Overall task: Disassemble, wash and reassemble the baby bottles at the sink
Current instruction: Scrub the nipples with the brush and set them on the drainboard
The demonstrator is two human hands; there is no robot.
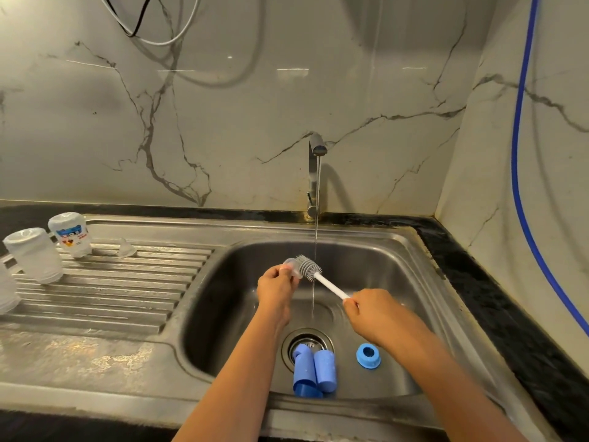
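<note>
Pinching a small clear teat (pixel 290 266) in the curled left hand (pixel 276 290); gripping the white handle of the grey brush (pixel 308 267) in the closed right hand (pixel 366 309), bristles touching the teat, beside the tap's (pixel 316 148) thin stream over the sink (pixel 398 282). Lying at the near drain, two blue caps (pixel 304 368), blue ring (pixel 368 355) just right. Standing inverted on the far-left drainboard (pixel 127 288), clear bottles (pixel 35 255).

White marble-look wall (pixel 255 90) w/ grey veins, black stone counter (pixel 497 298), blue hose (pixel 522 90) on R wall, cables (pixel 153 39) top L
</note>
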